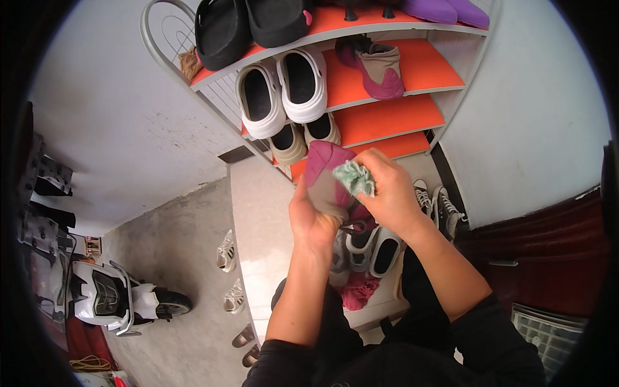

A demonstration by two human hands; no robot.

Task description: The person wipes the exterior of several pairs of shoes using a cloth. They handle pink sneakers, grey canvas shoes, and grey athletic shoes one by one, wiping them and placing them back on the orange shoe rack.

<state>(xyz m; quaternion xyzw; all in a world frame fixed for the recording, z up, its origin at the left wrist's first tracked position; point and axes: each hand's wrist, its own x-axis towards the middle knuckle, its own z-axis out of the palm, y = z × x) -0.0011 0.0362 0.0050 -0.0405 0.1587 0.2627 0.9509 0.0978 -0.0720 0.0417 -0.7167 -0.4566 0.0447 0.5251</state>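
In the middle of the head view, my left hand [311, 219] grips a maroon and beige shoe [327, 164], its maroon end pointing away from me. Pinched in my right hand [392, 197] is a crumpled pale green cloth [355, 177], held just over the shoe's right side. Whether the cloth touches the shoe I cannot tell. My hands and the cloth hide part of the shoe. A similar maroon and beige shoe [385, 69] stands on an orange shelf of the rack ahead.
The shoe rack [400, 119] also carries white clogs [302, 84], black clogs [222, 29] and purple footwear [445, 9]. Below my hands lie more shoes [385, 253] and a dark pink cloth [358, 292]. Sneakers [445, 209] stand at right; a white scooter [113, 293] is at left.
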